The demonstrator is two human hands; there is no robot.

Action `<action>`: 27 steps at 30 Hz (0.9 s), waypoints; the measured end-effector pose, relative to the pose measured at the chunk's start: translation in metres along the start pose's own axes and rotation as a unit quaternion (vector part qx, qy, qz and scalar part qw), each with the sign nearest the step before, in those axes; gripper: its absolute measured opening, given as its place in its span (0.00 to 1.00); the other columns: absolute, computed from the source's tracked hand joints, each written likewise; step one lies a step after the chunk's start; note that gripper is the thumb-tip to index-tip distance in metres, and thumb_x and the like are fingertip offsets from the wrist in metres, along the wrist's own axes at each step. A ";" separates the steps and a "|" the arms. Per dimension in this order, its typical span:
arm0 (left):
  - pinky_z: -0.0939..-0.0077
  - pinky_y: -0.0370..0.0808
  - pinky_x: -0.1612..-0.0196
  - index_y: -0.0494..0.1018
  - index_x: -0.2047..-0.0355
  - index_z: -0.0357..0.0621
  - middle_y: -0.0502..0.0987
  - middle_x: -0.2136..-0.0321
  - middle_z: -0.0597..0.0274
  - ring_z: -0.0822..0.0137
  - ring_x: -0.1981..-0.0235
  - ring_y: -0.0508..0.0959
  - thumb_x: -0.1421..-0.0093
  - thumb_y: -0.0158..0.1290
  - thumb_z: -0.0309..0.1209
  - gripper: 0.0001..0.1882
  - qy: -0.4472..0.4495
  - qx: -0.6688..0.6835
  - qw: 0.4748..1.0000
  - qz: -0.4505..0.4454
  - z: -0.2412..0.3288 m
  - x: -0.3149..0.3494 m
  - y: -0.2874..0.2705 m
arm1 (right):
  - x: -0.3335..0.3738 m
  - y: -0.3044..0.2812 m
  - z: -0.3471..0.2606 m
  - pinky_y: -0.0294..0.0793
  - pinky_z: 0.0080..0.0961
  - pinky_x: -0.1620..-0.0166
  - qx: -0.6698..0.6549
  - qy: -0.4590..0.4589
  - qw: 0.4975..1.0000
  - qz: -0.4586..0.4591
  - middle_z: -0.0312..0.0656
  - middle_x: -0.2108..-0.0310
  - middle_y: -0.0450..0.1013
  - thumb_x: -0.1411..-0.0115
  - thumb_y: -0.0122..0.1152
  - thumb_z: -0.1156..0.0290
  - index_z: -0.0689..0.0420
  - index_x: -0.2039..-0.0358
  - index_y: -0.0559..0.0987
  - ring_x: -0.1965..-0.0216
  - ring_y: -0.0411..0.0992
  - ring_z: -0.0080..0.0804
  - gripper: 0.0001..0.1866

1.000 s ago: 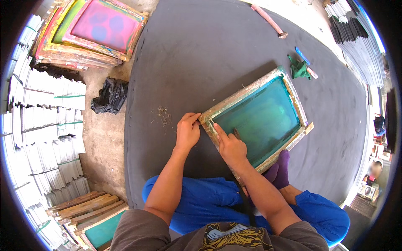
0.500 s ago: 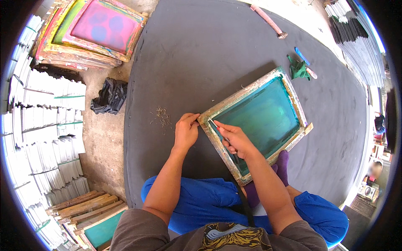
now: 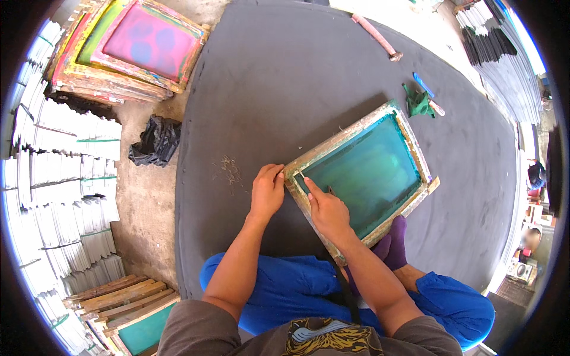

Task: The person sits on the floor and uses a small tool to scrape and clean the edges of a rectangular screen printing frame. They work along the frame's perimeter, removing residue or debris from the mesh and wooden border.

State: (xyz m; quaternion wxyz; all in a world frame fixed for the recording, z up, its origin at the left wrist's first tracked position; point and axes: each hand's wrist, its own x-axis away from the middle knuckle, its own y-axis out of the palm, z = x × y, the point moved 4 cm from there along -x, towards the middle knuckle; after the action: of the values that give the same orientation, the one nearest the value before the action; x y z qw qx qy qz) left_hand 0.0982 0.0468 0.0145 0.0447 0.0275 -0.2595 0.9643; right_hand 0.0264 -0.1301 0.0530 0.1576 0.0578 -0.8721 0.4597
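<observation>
A wooden screen-printing frame with green mesh lies tilted on the dark mat, near my crossed legs. At its left corner my left hand is closed, thumb and fingers gripping the wood. Over the frame's left inner edge, my right hand is closed round a slim hand tool, index finger stretched along it. The tool's light metal tip touches the frame near that corner. Most of the tool is hidden in the hand; a small dark end shows beside the knuckles.
Thin loose bits, like pulled staples, lie left of the frame. A hammer, a green cloth and a blue-handled tool rest far right. Stacked frames, a black plastic bag and bundled white sheets stand left.
My right hand has turned, back of the hand now upward and index finger extended along the tool. My left hand stays at the corner. The view has shifted slightly.
</observation>
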 end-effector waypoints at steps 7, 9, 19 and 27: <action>0.56 0.78 0.45 0.81 0.51 0.33 0.82 0.52 0.43 0.42 0.51 0.82 0.33 0.53 0.24 0.13 0.015 0.005 1.000 0.006 -0.004 -0.001 0.001 | 0.000 -0.004 -0.012 0.80 0.58 0.61 0.043 0.020 0.998 -0.028 0.57 0.69 0.80 0.27 0.51 0.59 0.36 0.29 0.68 0.67 0.81 0.63 0.26; 0.56 0.78 0.45 0.81 0.52 0.32 0.82 0.52 0.42 0.42 0.50 0.82 0.33 0.53 0.24 0.13 0.004 0.014 1.000 0.005 -0.004 0.000 0.001 | 0.001 -0.006 -0.014 0.80 0.58 0.61 0.051 0.026 0.998 -0.033 0.57 0.69 0.80 0.27 0.50 0.59 0.36 0.29 0.68 0.67 0.81 0.63 0.26; 0.56 0.78 0.45 0.81 0.51 0.32 0.82 0.52 0.42 0.42 0.50 0.82 0.32 0.52 0.23 0.13 0.003 0.008 1.000 0.005 -0.005 -0.001 0.003 | 0.004 -0.006 -0.019 0.80 0.57 0.61 0.082 0.044 0.995 -0.028 0.56 0.68 0.80 0.27 0.51 0.60 0.37 0.29 0.69 0.67 0.81 0.62 0.26; 0.56 0.78 0.47 0.82 0.51 0.33 0.82 0.54 0.43 0.42 0.53 0.83 0.33 0.52 0.23 0.14 0.017 -0.008 1.000 0.005 -0.002 -0.001 0.003 | -0.006 -0.002 -0.047 0.81 0.57 0.60 0.159 0.081 0.983 -0.049 0.58 0.71 0.81 0.31 0.52 0.66 0.44 0.30 0.72 0.67 0.82 0.60 0.28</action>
State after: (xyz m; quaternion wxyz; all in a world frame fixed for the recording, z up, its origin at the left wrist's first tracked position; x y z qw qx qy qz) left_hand 0.0984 0.0455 0.0116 0.0441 0.0089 -0.2665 0.9628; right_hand 0.0427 -0.0927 0.0778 0.2385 0.0874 -0.7686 0.5871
